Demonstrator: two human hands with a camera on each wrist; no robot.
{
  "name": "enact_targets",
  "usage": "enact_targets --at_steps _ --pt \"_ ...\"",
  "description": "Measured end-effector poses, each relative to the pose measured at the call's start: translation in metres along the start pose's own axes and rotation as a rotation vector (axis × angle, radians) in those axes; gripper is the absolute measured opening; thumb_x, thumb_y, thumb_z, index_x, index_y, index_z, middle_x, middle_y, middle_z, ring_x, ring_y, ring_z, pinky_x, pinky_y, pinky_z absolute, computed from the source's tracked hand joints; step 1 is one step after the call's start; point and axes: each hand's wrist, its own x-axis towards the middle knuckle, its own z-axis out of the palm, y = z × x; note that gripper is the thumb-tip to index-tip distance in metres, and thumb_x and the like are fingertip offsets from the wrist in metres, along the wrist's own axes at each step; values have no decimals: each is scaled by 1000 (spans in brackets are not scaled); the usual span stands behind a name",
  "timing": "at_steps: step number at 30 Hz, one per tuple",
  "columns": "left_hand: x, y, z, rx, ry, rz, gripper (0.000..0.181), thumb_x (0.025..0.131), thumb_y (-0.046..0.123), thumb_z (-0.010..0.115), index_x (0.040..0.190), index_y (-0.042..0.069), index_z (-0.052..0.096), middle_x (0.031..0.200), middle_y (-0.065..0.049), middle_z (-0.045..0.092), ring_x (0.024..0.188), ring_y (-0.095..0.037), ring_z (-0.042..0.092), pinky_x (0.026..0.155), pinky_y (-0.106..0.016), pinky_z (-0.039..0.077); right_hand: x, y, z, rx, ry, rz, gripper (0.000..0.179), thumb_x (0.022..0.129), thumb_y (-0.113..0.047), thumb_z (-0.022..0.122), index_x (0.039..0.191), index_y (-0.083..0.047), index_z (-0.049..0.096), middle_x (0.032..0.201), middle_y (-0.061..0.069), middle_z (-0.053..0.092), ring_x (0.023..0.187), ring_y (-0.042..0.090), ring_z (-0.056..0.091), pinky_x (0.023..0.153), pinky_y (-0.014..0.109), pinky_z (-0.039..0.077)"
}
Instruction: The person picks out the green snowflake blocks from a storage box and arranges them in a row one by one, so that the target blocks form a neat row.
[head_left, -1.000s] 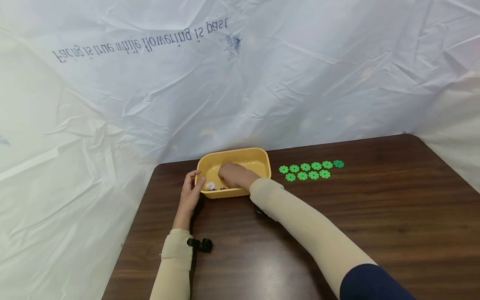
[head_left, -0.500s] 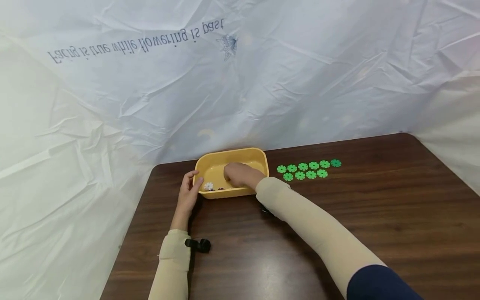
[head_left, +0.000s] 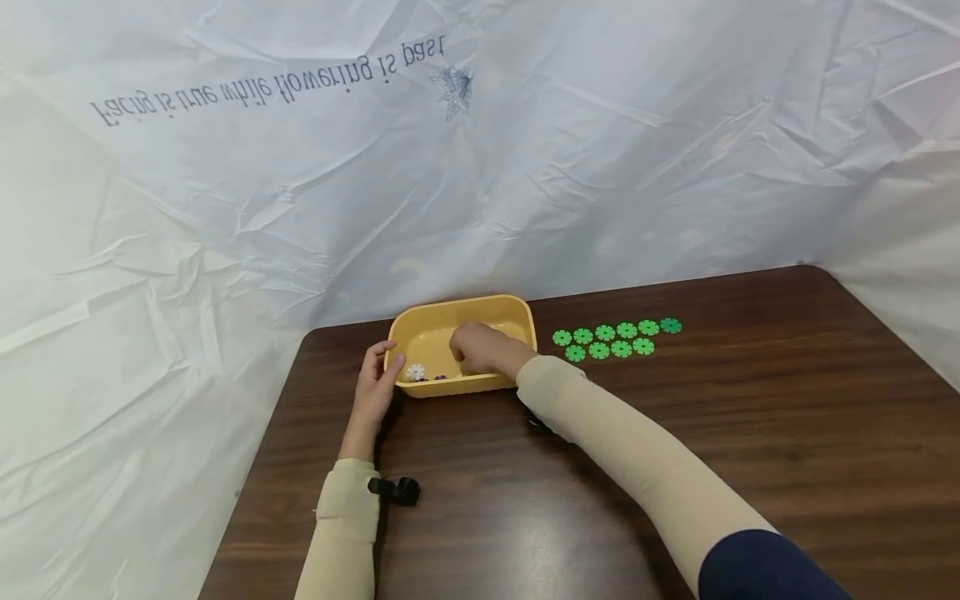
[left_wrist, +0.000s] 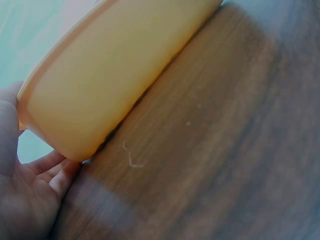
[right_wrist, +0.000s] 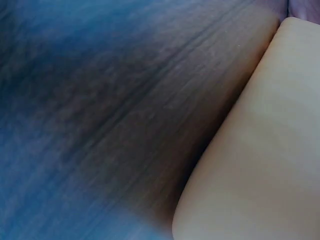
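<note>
A yellow plastic box [head_left: 465, 386] stands at the table's far left. My left hand [head_left: 372, 387] grips its left end, thumb over the rim and fingers against the outer wall. In the left wrist view, fingers [left_wrist: 47, 162] reach under the box's lower corner. My right hand [head_left: 483, 348] is down inside the box, knuckles up. Its fingertips are hidden, so whatever they touch cannot be made out. A white snowflake-shaped disc [head_left: 415, 372] lies in the box's near left corner, beside small dark purple pieces [head_left: 439, 377]. Only the box's outer wall [right_wrist: 260, 150] shows in the right wrist view.
Right of the box, light green snowflake discs [head_left: 604, 332] lie flat in two rows. One darker green disc [head_left: 671, 325] ends the back row. A white printed cloth [head_left: 525, 167] hangs behind the dark wooden table [head_left: 750, 400].
My right hand has shifted a little to the right inside the box. The left hand keeps its grip, and the discs on the table stay put. The head view has turned slightly.
</note>
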Motion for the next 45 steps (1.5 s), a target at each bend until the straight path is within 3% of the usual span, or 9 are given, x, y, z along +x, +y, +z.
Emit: enact_targets --at_steps 7,13,20,26,30,32,38,45 --pt "0 1 2 5 1 0 43 110 15 58 147 -3 46 142 -23 51 111 -16 51 92 -19 44 -2 8 2 -11 7 -12 53 90 10 63 70 -19 23 69 -4 10 61 13 10 63 32 21" --pt "0 0 2 6 -2 0 43 110 17 58 147 -2 45 145 -22 49 116 -20 49 92 -18 43 -12 11 -9 -32 -3 -22 40 95 4 64 72 -17 39 71 -4 28 64 13 22 67 32 29" --pt "-4 2 0 14 -13 -11 45 111 20 57 149 -1 44 154 -21 44 129 -26 47 95 -21 41 -29 14 -29 -63 30 -84 44 95 3 63 72 -15 30 73 -3 15 64 14 14 65 32 21" --pt "-4 1 -1 25 -26 -42 47 111 22 56 151 1 42 157 -21 41 135 -28 44 98 -24 40 -47 17 -44 -82 23 -108 34 95 0 66 72 -12 44 74 0 32 68 16 26 69 35 29" --pt "6 -15 -1 12 -25 -33 47 112 22 55 152 3 41 158 -20 41 134 -26 44 99 -23 40 -61 24 -53 -93 40 -121 10 94 -1 66 87 -6 67 89 4 60 77 17 44 76 37 41" --pt "11 -24 -2 14 -17 -23 47 112 24 55 153 6 41 157 -18 41 134 -24 44 99 -22 39 -68 27 -58 -88 61 -129 9 93 0 66 98 -3 73 99 7 67 84 20 53 81 39 47" --pt "14 -37 -1 31 -3 5 47 111 31 57 151 9 44 148 -15 47 125 -22 47 97 -21 40 -88 32 -71 -90 94 -125 18 93 1 67 109 0 76 110 10 71 101 28 66 89 44 54" --pt "13 -37 -2 12 8 32 45 111 27 58 149 7 46 145 -17 48 121 -21 48 95 -19 42 -106 33 -79 -101 109 -124 14 93 1 71 107 0 75 108 12 70 102 31 65 87 46 54"
